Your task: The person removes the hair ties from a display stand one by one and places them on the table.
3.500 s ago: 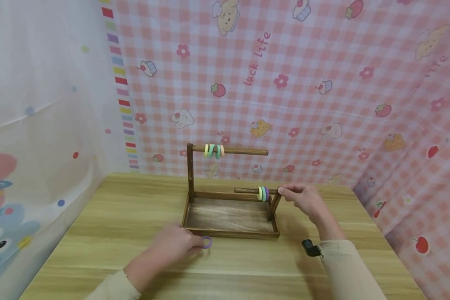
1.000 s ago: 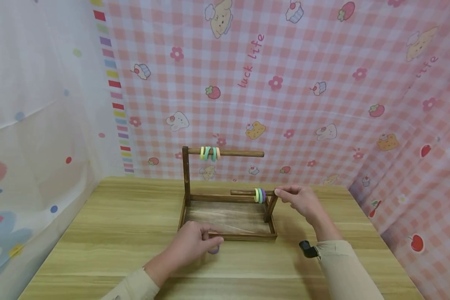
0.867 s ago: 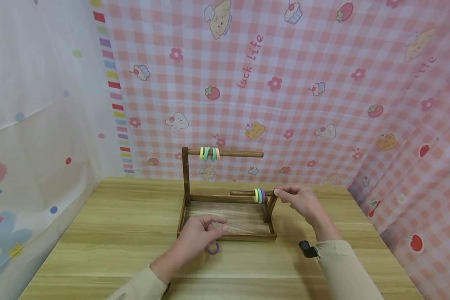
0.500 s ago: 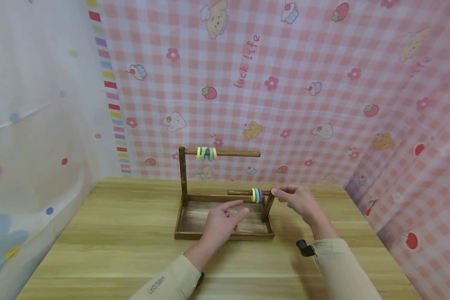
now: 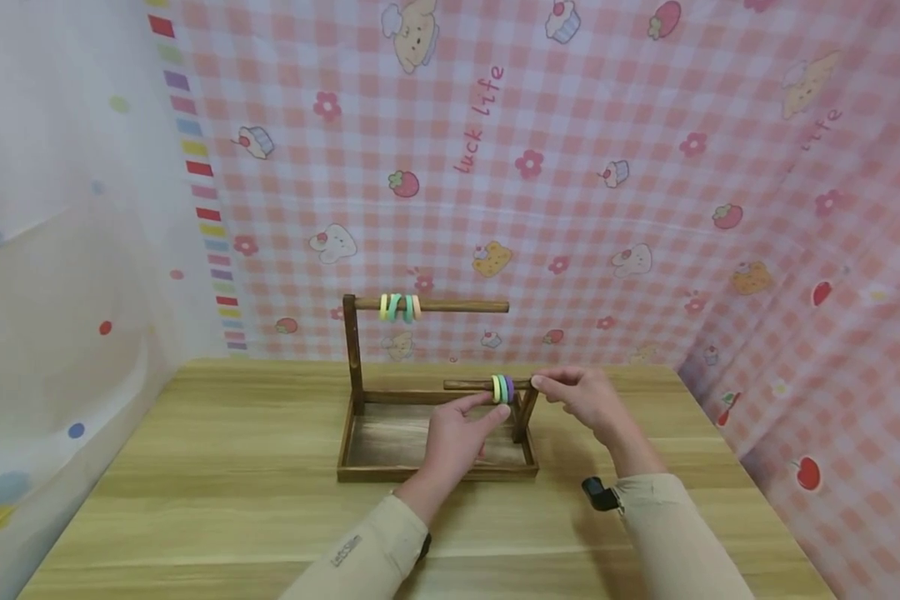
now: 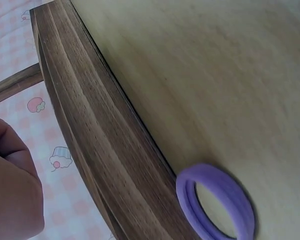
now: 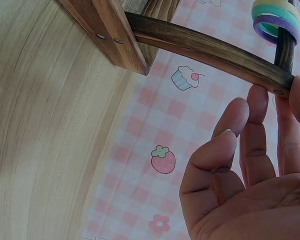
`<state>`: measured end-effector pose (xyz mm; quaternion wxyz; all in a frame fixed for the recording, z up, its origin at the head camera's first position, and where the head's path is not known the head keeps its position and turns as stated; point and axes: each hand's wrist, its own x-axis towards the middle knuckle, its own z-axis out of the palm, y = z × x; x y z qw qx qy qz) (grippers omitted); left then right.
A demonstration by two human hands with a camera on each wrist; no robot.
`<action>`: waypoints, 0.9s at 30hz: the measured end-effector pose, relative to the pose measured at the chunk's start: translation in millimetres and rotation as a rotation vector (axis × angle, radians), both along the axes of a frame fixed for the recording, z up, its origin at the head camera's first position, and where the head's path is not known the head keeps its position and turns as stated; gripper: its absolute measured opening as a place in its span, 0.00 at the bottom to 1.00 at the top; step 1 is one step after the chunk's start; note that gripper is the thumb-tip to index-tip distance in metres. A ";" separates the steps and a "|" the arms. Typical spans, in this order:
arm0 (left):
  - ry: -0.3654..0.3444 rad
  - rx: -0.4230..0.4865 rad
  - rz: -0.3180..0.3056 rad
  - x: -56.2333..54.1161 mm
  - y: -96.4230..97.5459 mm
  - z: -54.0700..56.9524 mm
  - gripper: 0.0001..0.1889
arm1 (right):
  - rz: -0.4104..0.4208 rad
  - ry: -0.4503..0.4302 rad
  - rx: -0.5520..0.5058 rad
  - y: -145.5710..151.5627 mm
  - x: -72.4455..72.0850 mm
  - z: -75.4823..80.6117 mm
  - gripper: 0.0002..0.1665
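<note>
A brown wooden rack (image 5: 351, 350) with a tray base stands on the table. My left hand (image 5: 453, 437) reaches over the tray, thumb and index fingertips right at the yellow, green and purple hair ties (image 5: 502, 388) on its lower rod. Those ties hang side by side. My right hand (image 5: 592, 404) pinches the top of the rack's short post, at the end of that rod; in the right wrist view the fingertips meet the post's end (image 7: 277, 85). One loose purple hair tie (image 6: 215, 200) lies against the tray's outer side in the left wrist view; the left arm hides it from the head camera.
Several hair ties (image 5: 400, 307) in yellow, green and peach hang on the upper rod (image 5: 468, 307), which sticks out from the tall left post. Behind the wood-grain table (image 5: 217, 467) hangs a pink checked cloth (image 5: 450, 108). A white printed cloth (image 5: 60, 167) covers the left side.
My left hand has let go of the loose purple hair tie by the tray's front and moved up and right to the lower rod. The right hand keeps its hold on the post.
</note>
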<state>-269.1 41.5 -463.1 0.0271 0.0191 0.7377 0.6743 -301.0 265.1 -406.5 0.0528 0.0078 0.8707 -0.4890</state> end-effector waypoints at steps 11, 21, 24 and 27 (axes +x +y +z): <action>0.037 0.007 0.042 -5.8 6.5 -3.8 0.16 | -0.002 0.005 0.000 -1.2 0.0 1.3 0.23; 0.063 -0.026 0.108 -6.5 11.7 -2.2 0.14 | -0.007 -0.001 0.000 -1.0 0.2 -0.4 0.26; 0.075 -0.024 0.119 -6.4 12.9 -1.9 0.13 | -0.008 -0.004 -0.007 -0.9 0.4 -0.5 0.28; 0.102 -0.034 0.126 -6.2 12.7 -2.3 0.13 | -0.009 -0.003 -0.007 -0.5 0.2 -0.2 0.28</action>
